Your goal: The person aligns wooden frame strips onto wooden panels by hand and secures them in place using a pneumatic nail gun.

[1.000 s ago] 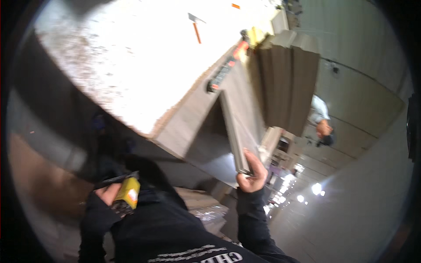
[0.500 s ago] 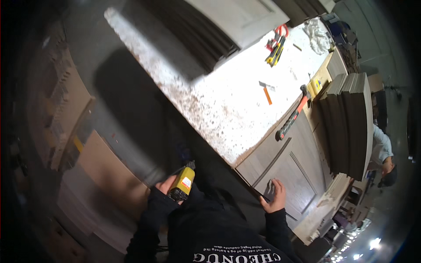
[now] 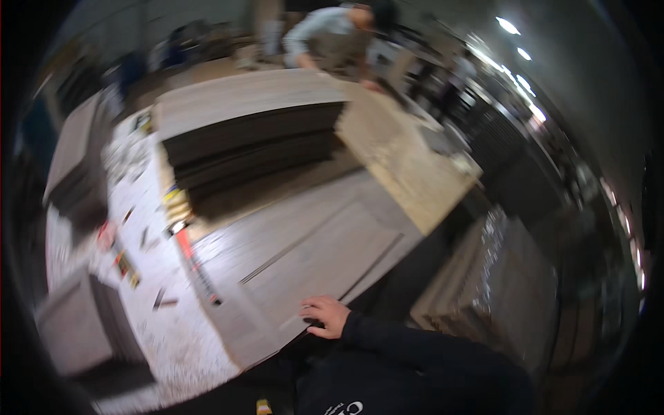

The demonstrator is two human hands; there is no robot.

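Note:
My right hand (image 3: 326, 316) rests on the near edge of a grey wood panel door (image 3: 290, 242), fingers stretched out and thumb apart. Between thumb and fingers a small dark patch shows, too blurred to name. The door lies flat across the table corner, with grooves framing its raised middle. Out of view is my left hand. At the bottom edge a bit of a yellow tool (image 3: 263, 407) peeks in, most of it cut off. A hammer (image 3: 196, 266) with a red and black handle lies along the door's left side.
Stacked dark-edged panels (image 3: 252, 104) stand behind the door; more stacks (image 3: 90, 325) stand left. On the white tabletop (image 3: 187, 346) lie a yellow-black tool (image 3: 126, 270) and small pieces. A person (image 3: 325, 38) leans over the far side. Wrapped panels (image 3: 484, 277) stand at right.
The view has swung right and up, with blur. My left hand, seen closed on the yellow tool before, has left the picture. My right hand stays at the door's near edge.

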